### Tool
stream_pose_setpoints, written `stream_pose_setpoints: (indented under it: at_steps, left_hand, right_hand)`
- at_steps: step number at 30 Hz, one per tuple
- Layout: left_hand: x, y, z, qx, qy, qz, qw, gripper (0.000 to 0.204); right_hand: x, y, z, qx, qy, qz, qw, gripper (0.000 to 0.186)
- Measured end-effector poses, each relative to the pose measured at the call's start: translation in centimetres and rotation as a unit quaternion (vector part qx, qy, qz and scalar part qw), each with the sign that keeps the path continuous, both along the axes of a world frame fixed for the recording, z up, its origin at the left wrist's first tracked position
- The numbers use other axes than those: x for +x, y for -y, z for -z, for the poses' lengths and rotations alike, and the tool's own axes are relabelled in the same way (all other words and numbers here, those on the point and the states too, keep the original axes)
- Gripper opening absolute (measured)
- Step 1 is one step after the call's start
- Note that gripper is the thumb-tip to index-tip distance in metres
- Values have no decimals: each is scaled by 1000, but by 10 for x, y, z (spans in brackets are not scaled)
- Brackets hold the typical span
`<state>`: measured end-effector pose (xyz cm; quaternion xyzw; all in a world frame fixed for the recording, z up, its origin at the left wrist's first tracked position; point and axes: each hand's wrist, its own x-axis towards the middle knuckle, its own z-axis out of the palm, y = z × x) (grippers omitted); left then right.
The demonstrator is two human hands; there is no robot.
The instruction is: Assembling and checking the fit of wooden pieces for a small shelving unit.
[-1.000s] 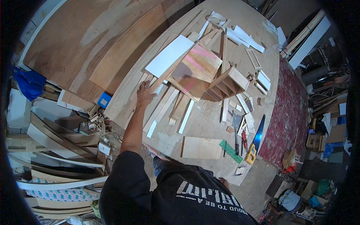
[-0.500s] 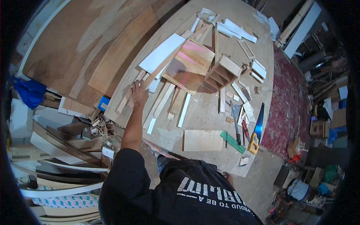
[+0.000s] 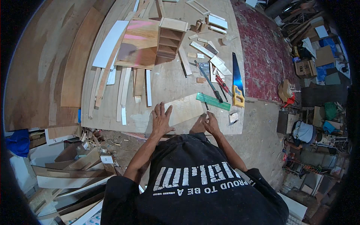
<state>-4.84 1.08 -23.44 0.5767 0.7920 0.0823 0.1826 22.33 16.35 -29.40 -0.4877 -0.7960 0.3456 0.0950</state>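
A pale rectangular wooden board [image 3: 185, 108] lies tilted on the worktable near its front edge. My left hand [image 3: 161, 119] is at the board's left end, palm down and open, fingers spread, the index finger along the board. By the board's right end is my right hand [image 3: 212, 124], its fingers curled in; what they hold, if anything, is too small to make out. Just beyond those fingertips lies a short black pen-like stick [image 3: 206, 106]. A green ruler [image 3: 213, 101] lies at the board's far right corner.
Right of the ruler lies a handsaw [image 3: 237, 80] with a yellow handle. Red-handled pliers [image 3: 221, 82] and wood offcuts lie beyond. A small shelved wooden box [image 3: 170, 39] stands beside a pink-marked panel [image 3: 137, 45]. Long strips [image 3: 123, 93] lie at left.
My left hand has left the long strips at left and come to the board. My right hand has come into view. The board has turned askew, and the view has shifted.
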Motion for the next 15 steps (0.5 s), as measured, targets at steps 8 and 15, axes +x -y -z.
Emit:
stream_pose_setpoints:
  at_steps: [8,15]
  left_hand:
    - [-6,13,3,8,147,-30,989,108]
    - [-48,82,3,-110,695,-225,674,80]
  right_hand:
    - [-17,-13,25,-158,-149,28,976,55]
    - [-73,-12,-76,-226,-170,-91,955,67]
